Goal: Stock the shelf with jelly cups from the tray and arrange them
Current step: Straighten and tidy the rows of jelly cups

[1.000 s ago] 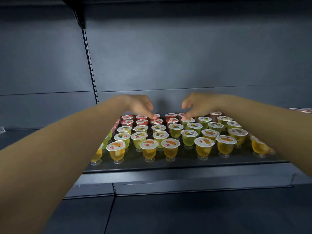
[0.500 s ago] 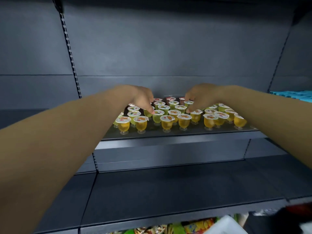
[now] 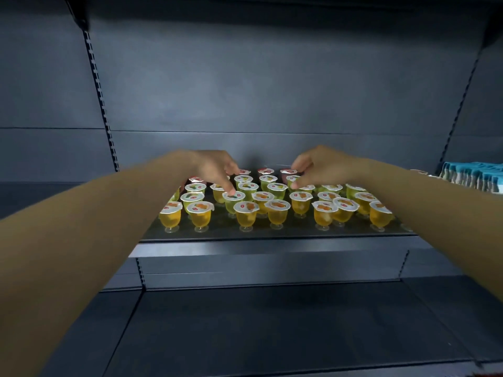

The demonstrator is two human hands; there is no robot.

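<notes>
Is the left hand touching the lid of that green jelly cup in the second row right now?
Touching. In the head view, a fingertip of the left hand rests on the back edge of the green jelly cup lid, no gap visible.

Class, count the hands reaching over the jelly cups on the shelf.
2. The left hand touches a green jelly cup on its lid; the right hand is over the back rows, further right.

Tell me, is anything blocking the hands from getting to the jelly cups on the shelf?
No, nothing visible is in the way. The left hand already has a fingertip on the lid of a green jelly cup, and the right hand reaches over the cups near the back of the shelf.
</notes>
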